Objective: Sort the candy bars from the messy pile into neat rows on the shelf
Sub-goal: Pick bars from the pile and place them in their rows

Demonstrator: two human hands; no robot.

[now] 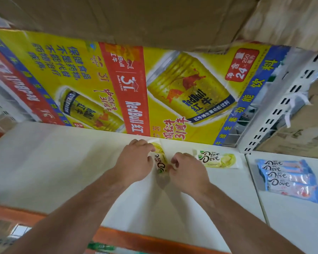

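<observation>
Red Bull carton (pixel 117 79): stands behind the shelf.
Shelf (pixel 62 171): white.
Left hand (pixel 136 162), right hand (pixel 187 171): fingers curled, pinching opposite ends of 1 bar.
Advice: lay it flat and logo up, in line with its green neighbours.
Blue bars (pixel 290 178): 4, overlapped, on the next panel to the right.
Green bars (pixel 217 159): apparently 2, just right of the hands.
Held bar (pixel 160 162): mid-shelf near the carton, cream-green glossy wrapper, "Dove" script.

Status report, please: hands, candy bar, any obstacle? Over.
Left hand and right hand both grip one green Dove bar, at the white shelf. More green Dove bars lie to its right, apart. Red Bull carton behind; path clear.
</observation>
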